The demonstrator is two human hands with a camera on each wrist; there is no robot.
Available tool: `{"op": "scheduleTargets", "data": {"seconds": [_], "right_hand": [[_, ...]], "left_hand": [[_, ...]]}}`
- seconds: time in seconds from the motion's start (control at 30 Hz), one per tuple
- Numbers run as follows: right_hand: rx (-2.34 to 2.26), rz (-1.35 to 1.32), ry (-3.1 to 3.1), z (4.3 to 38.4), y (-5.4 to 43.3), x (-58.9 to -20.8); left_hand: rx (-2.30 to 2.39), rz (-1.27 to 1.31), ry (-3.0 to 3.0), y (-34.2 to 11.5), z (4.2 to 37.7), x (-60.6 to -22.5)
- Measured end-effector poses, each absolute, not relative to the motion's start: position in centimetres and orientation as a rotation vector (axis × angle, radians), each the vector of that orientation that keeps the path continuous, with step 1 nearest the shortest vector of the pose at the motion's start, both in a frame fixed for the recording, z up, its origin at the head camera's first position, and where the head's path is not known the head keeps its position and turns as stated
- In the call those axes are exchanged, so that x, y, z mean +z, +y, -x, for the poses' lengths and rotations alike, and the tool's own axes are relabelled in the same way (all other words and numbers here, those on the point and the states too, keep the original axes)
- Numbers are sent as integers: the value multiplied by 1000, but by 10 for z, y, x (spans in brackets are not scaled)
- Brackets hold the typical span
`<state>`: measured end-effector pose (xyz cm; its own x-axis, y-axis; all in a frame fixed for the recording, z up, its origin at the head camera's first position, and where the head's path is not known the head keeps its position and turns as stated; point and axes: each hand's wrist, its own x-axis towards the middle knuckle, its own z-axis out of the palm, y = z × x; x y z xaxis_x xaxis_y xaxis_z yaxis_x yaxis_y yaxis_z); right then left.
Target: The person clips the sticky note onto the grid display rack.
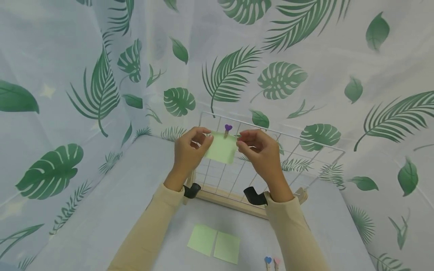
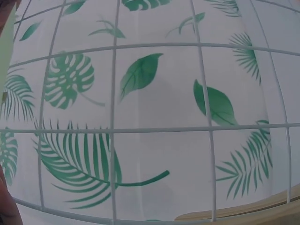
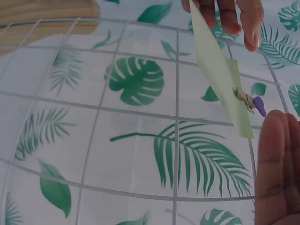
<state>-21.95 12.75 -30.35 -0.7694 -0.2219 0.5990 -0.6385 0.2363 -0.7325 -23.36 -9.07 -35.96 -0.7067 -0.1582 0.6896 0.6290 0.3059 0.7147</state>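
Observation:
A light green sticky note (image 1: 221, 148) hangs at the wire grid rack (image 1: 237, 177), under a wooden clothespin with a purple heart (image 1: 228, 128). My left hand (image 1: 191, 148) pinches the note's left edge between thumb and fingers. Close to the right edge is my right hand (image 1: 261, 150); in the right wrist view its fingers (image 3: 272, 159) look straight and apart from the note (image 3: 220, 75), near the purple heart (image 3: 258, 106). Only a strip of the note (image 2: 5, 44) shows in the left wrist view.
Two green notes (image 1: 202, 239) lie side by side on the white table (image 1: 135, 226). At the front are clothespins with a blue heart (image 1: 268, 259) and a pink heart (image 1: 277, 260). A wooden base (image 1: 230, 202) supports the grid. Leaf-patterned curtains (image 1: 217, 37) stand behind.

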Motion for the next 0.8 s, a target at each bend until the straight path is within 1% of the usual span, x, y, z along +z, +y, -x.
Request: {"op": "scheduleTargets", "data": {"seconds": [0.33,0.57,0.8], "right_hand": [[1715,-772,-2212,203,157,-312],[1768,-788,-2197,192,172,-318],[1769,-807,-2204,181,187,-324]], "left_hand": [[-1677,638,-1946,-95,209,-350],[-1785,786,-2033,-96,200,-354],[-1790,882,-2103,-95,196,-360]]}}
